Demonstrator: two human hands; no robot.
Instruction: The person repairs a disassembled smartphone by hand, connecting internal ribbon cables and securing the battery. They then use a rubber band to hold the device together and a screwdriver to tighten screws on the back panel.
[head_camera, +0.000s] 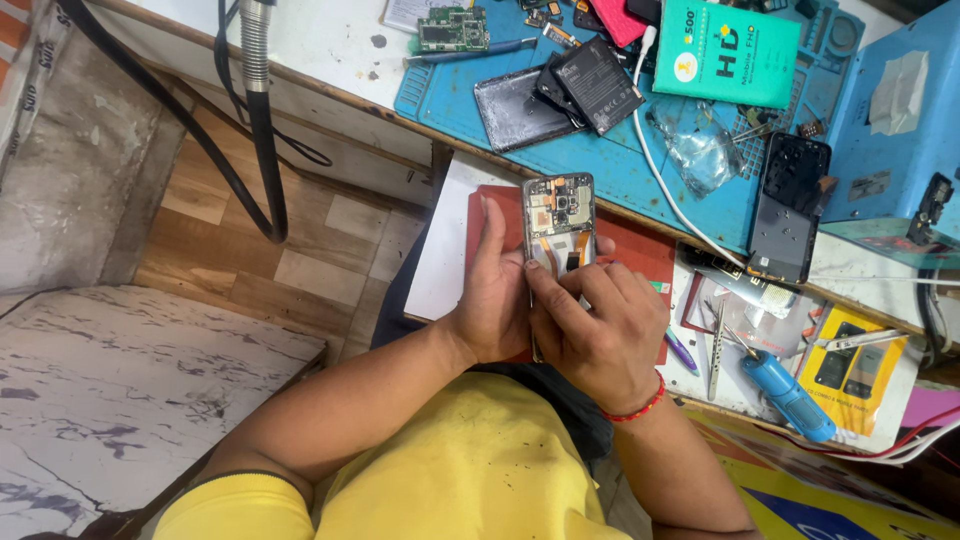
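Note:
An opened smartphone (558, 215) with its back cover off shows its circuit board and camera module. My left hand (487, 290) grips its left side, thumb up along the edge. My right hand (598, 325) holds the lower part, the index finger pressing onto the phone's inner face near the bottom. A red thread bracelet circles my right wrist. The phone's lower end is hidden behind my fingers.
A blue work mat (620, 150) carries a black battery (598, 85), a dark phone cover (520, 108), a green box (727, 50), a circuit board (452, 30) and a white cable (660, 180). Another black phone (790, 210), tweezers (717, 350) and a blue screwdriver (787, 395) lie right.

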